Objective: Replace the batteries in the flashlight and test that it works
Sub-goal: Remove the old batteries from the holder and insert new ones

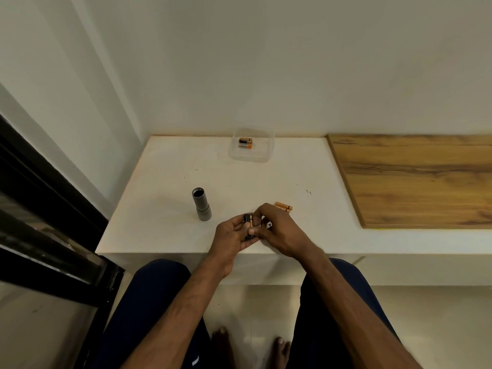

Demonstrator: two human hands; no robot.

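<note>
The grey flashlight body (201, 205) stands upright on the white ledge (165, 187), its open end facing up, left of my hands. My left hand (232, 239) grips a black battery holder (249, 226) near the front edge. My right hand (277, 230) pinches a copper-and-black battery (251, 221) that lies against the holder. Loose copper-topped batteries (283, 206) lie on the ledge just behind my right hand. A clear plastic box (251, 145) at the back holds two more batteries (245, 143).
A wood-grain board (415, 179) covers the ledge to the right. A dark-framed glass door (40, 209) stands at the left. The wall rises right behind the plastic box. My knees and bare feet are below the ledge's front edge.
</note>
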